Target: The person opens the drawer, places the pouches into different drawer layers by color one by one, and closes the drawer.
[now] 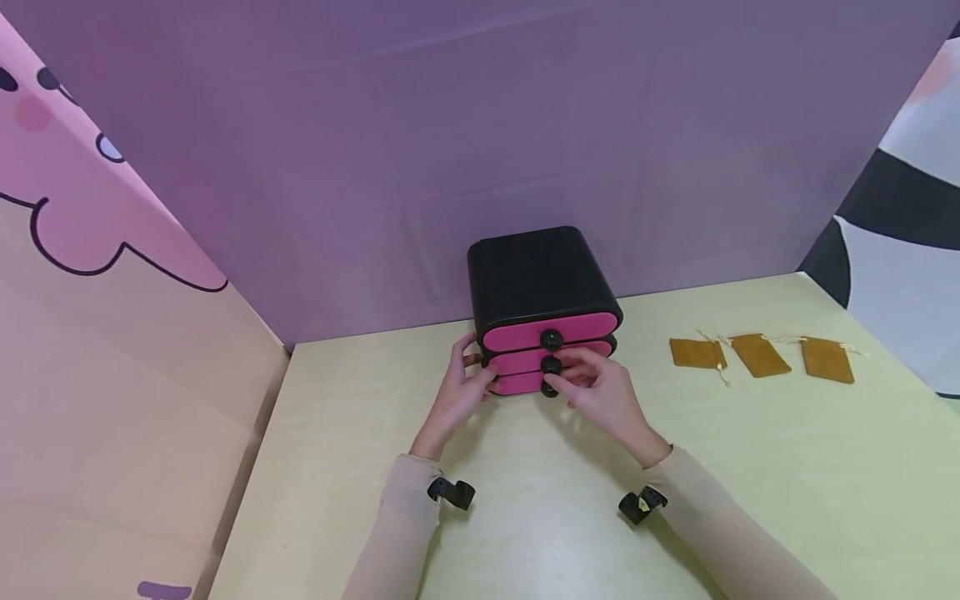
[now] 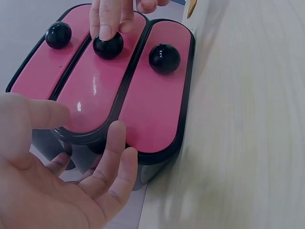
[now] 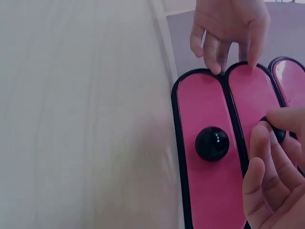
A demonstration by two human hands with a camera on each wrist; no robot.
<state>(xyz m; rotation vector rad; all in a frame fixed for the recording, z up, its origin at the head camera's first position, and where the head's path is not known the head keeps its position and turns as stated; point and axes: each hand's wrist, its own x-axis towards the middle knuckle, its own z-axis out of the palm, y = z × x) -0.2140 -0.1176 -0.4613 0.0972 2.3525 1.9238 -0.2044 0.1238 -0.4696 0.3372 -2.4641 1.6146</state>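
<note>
A small black drawer cabinet (image 1: 543, 271) with three pink drawers, each with a round black knob, stands on the table against the purple backdrop. The right hand (image 1: 603, 396) pinches the knob of the middle drawer (image 2: 93, 95) between thumb and fingers. At the cabinet's left end, the left hand (image 1: 457, 396) steadies it, thumb at the front of the drawers and fingers bent along the side. All three drawers sit flush with the frame. The bottom drawer's knob (image 3: 212, 143) and the top drawer's knob (image 2: 58, 35) are untouched.
Right of the cabinet, three small brown drawstring pouches lie in a row: a left one (image 1: 696, 353), a middle one (image 1: 761, 356) and a right one (image 1: 827, 360). The pale wooden table (image 1: 525, 517) meets printed cloth walls at the left, back and right.
</note>
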